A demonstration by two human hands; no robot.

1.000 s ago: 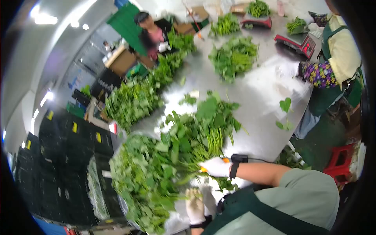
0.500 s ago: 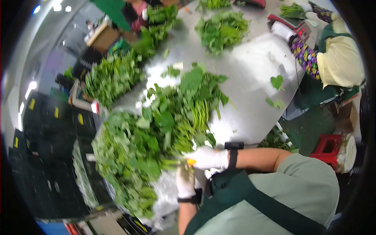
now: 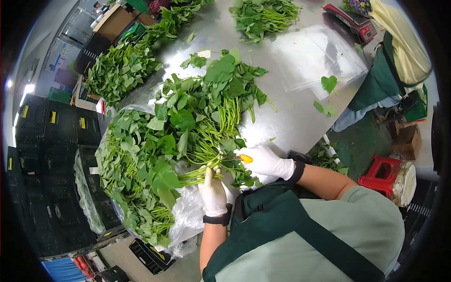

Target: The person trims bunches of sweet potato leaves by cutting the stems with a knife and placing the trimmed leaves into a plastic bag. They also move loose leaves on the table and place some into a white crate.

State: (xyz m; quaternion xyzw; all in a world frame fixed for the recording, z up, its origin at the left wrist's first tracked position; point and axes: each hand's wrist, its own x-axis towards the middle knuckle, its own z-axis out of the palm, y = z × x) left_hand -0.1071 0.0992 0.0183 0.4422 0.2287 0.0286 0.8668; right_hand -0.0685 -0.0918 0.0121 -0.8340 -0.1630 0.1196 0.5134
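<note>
My left hand (image 3: 213, 195), in a white glove, is closed around a bunch of leafy green stems (image 3: 190, 177). The leaves of this bunch point left and the stem ends stick out past my fingers. My right hand (image 3: 267, 161), also gloved, grips a small knife with an orange-yellow handle (image 3: 246, 159). Its thin dark blade barely shows, close to the stem ends. Just beyond both hands lies a large heap of leafy greens (image 3: 183, 120), with loose stems (image 3: 229, 115) on its right side.
The metal table (image 3: 291, 127) carries more greens (image 3: 124, 70), another pile (image 3: 263, 19), clear plastic bags (image 3: 310, 56) and a red scale (image 3: 350, 23). A co-worker in a yellow sleeve (image 3: 399, 37) stands at the right. A red stool (image 3: 380, 176) and black crates (image 3: 61, 174) flank the table.
My right hand has drawn a little away to the right from my left hand. The left hand has shifted slightly up and left. The co-worker's gloved hand has left the view.
</note>
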